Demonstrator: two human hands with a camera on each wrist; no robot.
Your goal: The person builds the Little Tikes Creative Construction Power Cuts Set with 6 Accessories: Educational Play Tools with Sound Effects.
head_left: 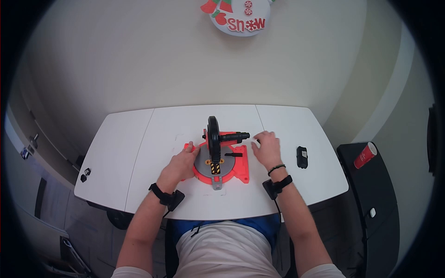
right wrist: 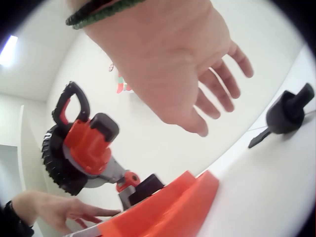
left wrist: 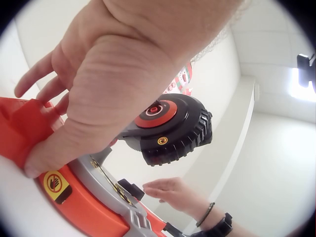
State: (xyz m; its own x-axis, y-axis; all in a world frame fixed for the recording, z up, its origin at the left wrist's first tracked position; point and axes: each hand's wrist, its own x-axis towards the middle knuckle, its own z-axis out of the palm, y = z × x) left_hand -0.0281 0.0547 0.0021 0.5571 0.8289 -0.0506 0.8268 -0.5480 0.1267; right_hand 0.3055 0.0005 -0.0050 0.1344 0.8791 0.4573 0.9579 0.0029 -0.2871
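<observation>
A toy mitre saw with an orange base (head_left: 243,171), grey round plate (head_left: 201,162) and black toothed blade guard (head_left: 213,134) stands mid-table. My left hand (head_left: 183,163) rests on the base's left side; in the left wrist view its thumb (left wrist: 59,150) lies along the orange edge beside a yellow warning sticker (left wrist: 55,185). My right hand (head_left: 269,150) hovers right of the saw, fingers (right wrist: 222,81) loosely extended, holding nothing. Below it in the right wrist view, a black knob-like piece (right wrist: 284,116) with a thin pin lies on the table.
A black block (head_left: 302,157) lies on the table's right side, and small dark pieces (head_left: 85,175) lie at its left edge. On a dark side cabinet (head_left: 382,194) are a red cup (head_left: 365,155) and a white object (head_left: 372,212). A snowman sign (head_left: 243,18) hangs on the wall.
</observation>
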